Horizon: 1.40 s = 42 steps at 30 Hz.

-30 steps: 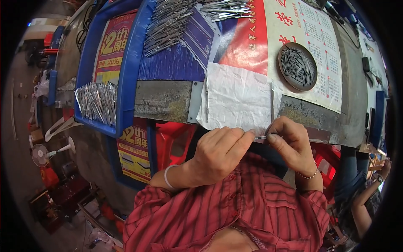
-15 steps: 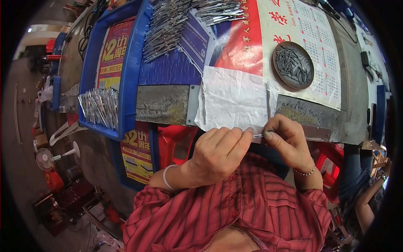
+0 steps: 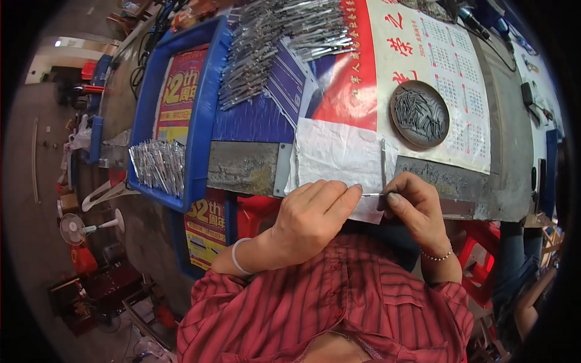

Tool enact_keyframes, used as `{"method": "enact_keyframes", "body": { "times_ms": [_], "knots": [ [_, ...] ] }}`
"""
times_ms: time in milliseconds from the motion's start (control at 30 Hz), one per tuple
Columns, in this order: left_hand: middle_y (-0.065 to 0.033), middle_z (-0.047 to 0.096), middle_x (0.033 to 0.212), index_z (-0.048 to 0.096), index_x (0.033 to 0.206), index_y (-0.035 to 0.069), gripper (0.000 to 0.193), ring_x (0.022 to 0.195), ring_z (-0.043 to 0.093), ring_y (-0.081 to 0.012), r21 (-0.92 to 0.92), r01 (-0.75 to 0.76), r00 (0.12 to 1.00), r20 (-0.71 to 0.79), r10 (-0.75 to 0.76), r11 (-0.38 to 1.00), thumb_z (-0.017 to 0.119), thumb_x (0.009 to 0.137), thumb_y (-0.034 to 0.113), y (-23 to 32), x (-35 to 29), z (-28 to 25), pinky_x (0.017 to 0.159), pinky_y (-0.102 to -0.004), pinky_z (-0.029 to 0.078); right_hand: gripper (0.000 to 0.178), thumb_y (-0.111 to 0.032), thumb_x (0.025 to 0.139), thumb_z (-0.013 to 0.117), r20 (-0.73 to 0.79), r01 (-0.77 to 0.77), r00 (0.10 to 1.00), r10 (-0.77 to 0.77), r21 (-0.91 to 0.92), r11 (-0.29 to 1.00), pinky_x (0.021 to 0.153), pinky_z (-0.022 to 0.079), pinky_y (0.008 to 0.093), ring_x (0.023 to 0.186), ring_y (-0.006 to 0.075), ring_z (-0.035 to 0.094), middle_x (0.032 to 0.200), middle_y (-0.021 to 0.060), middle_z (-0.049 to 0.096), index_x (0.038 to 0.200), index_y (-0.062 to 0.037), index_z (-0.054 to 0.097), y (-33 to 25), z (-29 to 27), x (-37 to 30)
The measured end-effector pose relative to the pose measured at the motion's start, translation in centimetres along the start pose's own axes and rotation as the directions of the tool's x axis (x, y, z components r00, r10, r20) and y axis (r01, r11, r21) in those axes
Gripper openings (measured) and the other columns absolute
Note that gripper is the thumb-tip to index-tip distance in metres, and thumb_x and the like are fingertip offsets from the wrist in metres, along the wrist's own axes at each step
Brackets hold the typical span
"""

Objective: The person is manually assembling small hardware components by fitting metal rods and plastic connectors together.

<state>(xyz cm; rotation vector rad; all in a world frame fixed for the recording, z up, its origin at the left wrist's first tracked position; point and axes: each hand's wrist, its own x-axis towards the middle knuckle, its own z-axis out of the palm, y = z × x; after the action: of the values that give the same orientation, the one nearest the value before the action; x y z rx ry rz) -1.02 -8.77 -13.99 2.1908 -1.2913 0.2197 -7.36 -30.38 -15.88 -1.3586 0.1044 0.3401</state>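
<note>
A thin silvery metal rod (image 3: 371, 195) spans the small gap between my hands, just over the near edge of a crumpled white paper sheet (image 3: 333, 151). My left hand (image 3: 315, 212) is closed, pinching the rod's left end between thumb and fingers. On the other end my right hand (image 3: 416, 209) is closed too, with thumb and forefinger together; its fingertips hide that end. Another slim metal rod (image 3: 383, 160) lies along the sheet's right side. Beyond it, a round brown dish (image 3: 445, 130) holds many short dark pins (image 3: 420, 112).
At left stands a blue tray (image 3: 200, 145) with a bundle of silvery rods (image 3: 158, 166). More silvery rods (image 3: 251, 57) are heaped on the table's far side. A calendar poster (image 3: 460, 91) lies under the dish. Red stools (image 3: 481, 260) stand below the worn table edge (image 3: 242, 169).
The whole view has shifted, so the table things sit lower in the picture. The hands are slightly further apart, and more of the rod shows between them.
</note>
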Motion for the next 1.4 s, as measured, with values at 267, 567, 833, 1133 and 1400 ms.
{"method": "enact_keyframes", "body": {
  "times_ms": [267,567,833,1133,1400],
  "knots": [
    [-0.0093,0.055,0.084,0.06,0.101,-0.003,0.032,0.067,0.057,-0.0219,0.068,-0.047,0.998,0.044,0.044,0.997,0.059,0.07,0.006,0.5,1.9,-0.1,0.058,-0.0321,0.046,0.014,-0.012,0.094,0.055,-0.101,0.062,0.994,-0.052,0.107,0.992,0.064,0.044,0.0198,0.073,0.0055,0.053,0.082,0.0021,0.06,0.096,0.0016,0.055,0.5,-1.0,-0.4],
    [-0.0091,0.059,0.081,0.063,0.102,-0.001,0.036,0.065,0.059,-0.0225,0.077,-0.049,0.996,0.075,0.043,0.996,0.062,0.066,-0.003,1.7,2.4,0.6,0.055,-0.0322,0.047,0.008,-0.006,0.088,0.057,-0.076,0.097,0.992,-0.097,-0.011,0.995,0.058,0.043,0.0215,0.066,0.0048,0.051,0.073,0.0006,0.057,0.086,0.0012,0.056,0.9,-1.4,-0.4],
    [-0.0087,0.057,0.082,0.061,0.102,-0.002,0.035,0.065,0.057,-0.0206,0.097,-0.068,0.995,0.075,0.061,0.993,0.061,0.067,0.002,1.5,1.8,0.7,0.055,-0.0309,0.045,0.006,-0.004,0.087,0.056,-0.067,0.07,0.996,-0.067,0.045,0.997,0.058,0.043,0.0212,0.066,0.0049,0.051,0.075,0.0007,0.057,0.085,0.0013,0.055,0.8,-0.9,-0.4],
    [-0.0084,0.054,0.082,0.06,0.099,-0.004,0.033,0.064,0.054,-0.0188,0.116,-0.08,0.996,0.055,0.074,0.99,0.059,0.069,0.008,0.9,1.2,0.5,0.054,-0.0295,0.043,0.006,-0.005,0.088,0.056,-0.036,0.042,0.999,-0.041,0.042,0.998,0.059,0.043,0.0211,0.068,0.0057,0.052,0.077,0.0015,0.057,0.087,0.0013,0.055,0.5,-0.2,0.3],
    [-0.008,0.057,0.082,0.062,0.103,-0.001,0.035,0.064,0.057,-0.0201,0.102,-0.009,0.997,0.073,0.001,0.995,0.063,0.068,0.003,0.9,0.9,0.0,0.054,-0.0303,0.045,0.005,-0.003,0.088,0.056,-0.051,0.028,0.998,-0.025,0.07,0.997,0.059,0.044,0.0214,0.07,0.0062,0.053,0.078,0.0019,0.058,0.087,0.0011,0.054,0.7,0.3,0.7]
  ]
}}
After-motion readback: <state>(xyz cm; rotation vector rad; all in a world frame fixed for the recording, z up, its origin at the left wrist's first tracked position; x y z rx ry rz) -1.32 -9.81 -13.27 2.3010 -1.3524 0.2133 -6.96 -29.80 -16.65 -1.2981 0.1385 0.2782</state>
